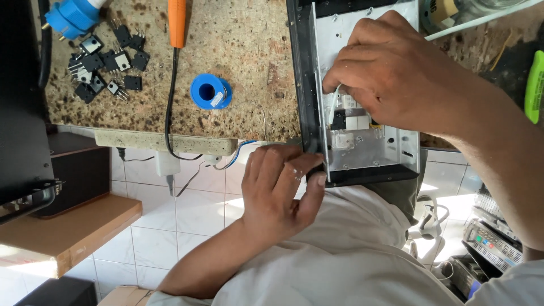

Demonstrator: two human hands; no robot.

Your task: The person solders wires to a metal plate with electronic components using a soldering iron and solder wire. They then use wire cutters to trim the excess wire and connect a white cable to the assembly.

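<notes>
The left hand (280, 190) grips the near corner of the long metal box (362, 85) sticking off the counter (238, 85) edge, while the right hand (396, 71) pinches parts inside.

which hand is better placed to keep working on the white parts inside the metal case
Right. The right hand is already inside the open metal case, fingers at the white parts. The left hand grips the case's near corner, steadying it.

On the counter (243, 34), transistors (105, 59) lie left of the spool (210, 91), the chassis (362, 161) right, overhanging the edge.
</notes>
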